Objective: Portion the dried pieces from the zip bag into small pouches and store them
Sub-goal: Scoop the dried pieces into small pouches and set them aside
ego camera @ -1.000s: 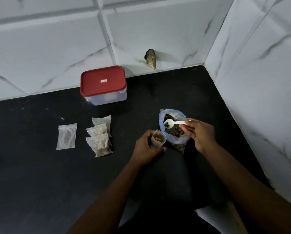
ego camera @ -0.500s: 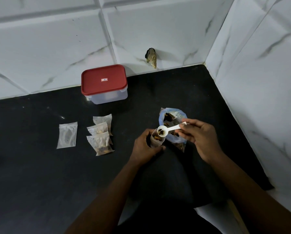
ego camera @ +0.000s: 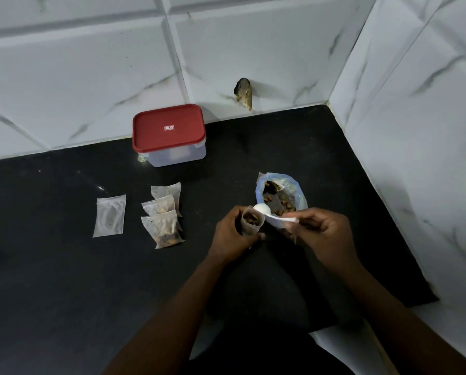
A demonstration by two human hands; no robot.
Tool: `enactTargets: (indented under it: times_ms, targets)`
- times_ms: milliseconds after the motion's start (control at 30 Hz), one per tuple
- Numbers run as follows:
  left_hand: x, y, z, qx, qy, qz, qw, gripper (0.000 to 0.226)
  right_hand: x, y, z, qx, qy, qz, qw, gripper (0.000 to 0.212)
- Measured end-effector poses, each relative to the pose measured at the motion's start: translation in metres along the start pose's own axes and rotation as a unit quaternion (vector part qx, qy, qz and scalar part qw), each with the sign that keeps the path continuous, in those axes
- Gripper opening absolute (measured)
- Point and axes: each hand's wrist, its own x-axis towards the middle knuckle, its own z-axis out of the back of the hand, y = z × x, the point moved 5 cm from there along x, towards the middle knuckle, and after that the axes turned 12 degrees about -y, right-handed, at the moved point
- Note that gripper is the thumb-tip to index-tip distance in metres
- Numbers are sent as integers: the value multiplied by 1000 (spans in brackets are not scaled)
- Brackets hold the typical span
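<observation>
On the dark surface [ego camera: 50, 280], a red-lidded container [ego camera: 169, 133] stands by the wall, with filled pouches [ego camera: 163, 213] and one flat pouch [ego camera: 109, 215] left of the open zip bag [ego camera: 280, 196]. Since a second ago the spoon [ego camera: 267, 213] has left the bag and now tips over the small pouch [ego camera: 251, 221]. Left hand [ego camera: 230, 234] is wrapped around that pouch; right hand [ego camera: 324, 234] pinches the spoon handle.

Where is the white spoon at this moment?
In the head view, right of centre: the right hand holds the white spoon turned over the open pouch in the left hand, just before the zip bag.
</observation>
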Motion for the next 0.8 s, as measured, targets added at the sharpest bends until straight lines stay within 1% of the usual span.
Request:
enactTargets:
  times_ms: [67, 133, 233, 300, 367, 533, 567, 600, 633, 667, 733, 800]
  targets:
    - [0, 0, 0, 1, 3, -2, 1000, 54, 4, -7, 5, 105, -62, -105, 987, 19]
    - [0, 0, 0, 3, 5, -2, 1000, 54, 9, -17, 9, 189, -113, -193, 956, 21]
    - [-2, -1, 0, 6, 6, -2, 1000, 55, 18, -36, 9, 231, -160, -278, 918, 24]
    - [-3, 0, 1, 11, 9, 0, 1000, 55, 24, -47, 6, 235, -182, -304, 905, 24]
    - [-4, 0, 2, 12, 11, 4, 1000, 56, 28, -54, 1, 235, -193, -316, 899, 25]
    - [-8, 1, 5, 11, 12, 9, 1000, 54, 33, -57, -14, 182, -172, -322, 913, 25]
    - [-9, 1, 6, 11, 11, 9, 1000, 53, 32, -56, -17, 159, -162, -319, 920, 26]
    - [-9, 1, 7, 11, 10, 9, 1000, 53, 32, -54, -17, 113, -150, -303, 934, 27]
    - [-10, 0, 8, 10, 9, 7, 1000, 53, 33, -51, -17, 44, -137, -268, 953, 28]
    - [-11, -1, 10, 8, 8, 5, 1000, 52, 34, -46, -16, -33, -123, -216, 968, 29]
    - [-12, -2, 12, 3, 6, 2, 1000, 51, 33, -31, -17, -148, -94, -97, 980, 27]
    - [-14, -3, 15, -1, 6, 0, 1000, 51, 27, -20, -21, -198, -82, -21, 977, 26]
